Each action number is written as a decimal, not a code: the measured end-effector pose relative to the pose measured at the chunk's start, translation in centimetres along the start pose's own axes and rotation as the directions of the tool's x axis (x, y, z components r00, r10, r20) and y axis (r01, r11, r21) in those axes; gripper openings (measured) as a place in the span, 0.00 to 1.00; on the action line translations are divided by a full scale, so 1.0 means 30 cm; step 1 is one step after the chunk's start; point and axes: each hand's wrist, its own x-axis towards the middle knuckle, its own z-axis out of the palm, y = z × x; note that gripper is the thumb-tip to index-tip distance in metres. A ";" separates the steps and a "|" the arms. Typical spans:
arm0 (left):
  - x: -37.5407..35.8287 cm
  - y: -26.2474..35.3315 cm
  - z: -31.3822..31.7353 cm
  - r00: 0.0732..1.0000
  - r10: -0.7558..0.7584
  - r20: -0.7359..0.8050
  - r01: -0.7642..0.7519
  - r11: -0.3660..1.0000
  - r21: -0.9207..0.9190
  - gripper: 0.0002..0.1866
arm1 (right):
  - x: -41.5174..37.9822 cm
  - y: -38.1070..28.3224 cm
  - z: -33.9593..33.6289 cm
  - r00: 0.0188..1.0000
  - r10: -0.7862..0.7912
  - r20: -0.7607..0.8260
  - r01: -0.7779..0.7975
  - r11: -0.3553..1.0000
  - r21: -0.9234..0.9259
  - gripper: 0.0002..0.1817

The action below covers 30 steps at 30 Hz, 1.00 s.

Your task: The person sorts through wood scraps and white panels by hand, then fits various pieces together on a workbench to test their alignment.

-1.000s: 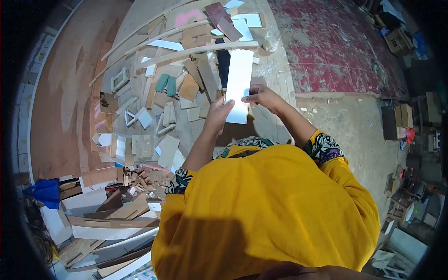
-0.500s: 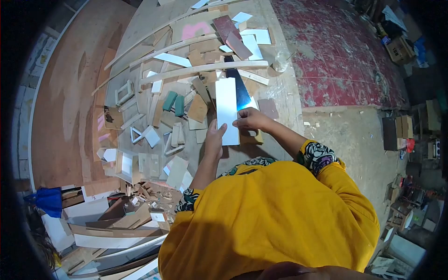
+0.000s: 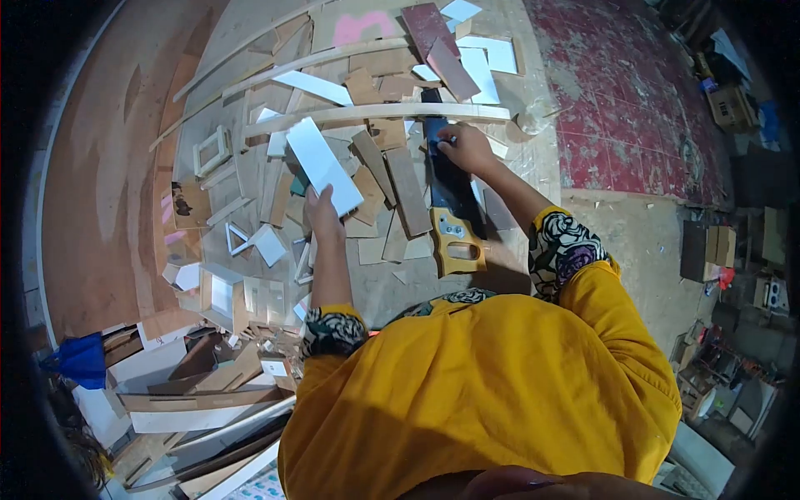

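A white rectangular board (image 3: 321,162) is held by its lower left edge in my left hand (image 3: 324,208), tilted up to the left above the wood scraps. My right hand (image 3: 468,148) is over the blade of a handsaw (image 3: 451,179), with fingers curled and thumb near the fingertips; what they hold, if anything, is too small to make out. The saw lies with its yellow handle (image 3: 461,265) toward my body and its blade pointing away. Beside the saw lies a brown strip of wood (image 3: 408,193). A green block (image 3: 297,185) is partly hidden behind the white board.
A long pale wooden strip (image 3: 383,112) crosses the worktable beyond my hands. Dark red boards (image 3: 440,48) lie farther back. A small white frame (image 3: 212,151) and a triangular frame (image 3: 238,240) sit on the left. Stacked offcuts (image 3: 204,400) fill the lower left.
The white board has moved left with my left hand and turned to a slant. My right hand has left the board and moved up over the saw blade. The saw handle is now uncovered.
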 end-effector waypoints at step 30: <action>0.302 0.062 0.064 0.970 0.245 -0.009 -0.243 0.965 0.101 0.34 | -0.161 -0.209 0.016 0.797 -0.166 0.581 0.135 0.986 0.096 0.30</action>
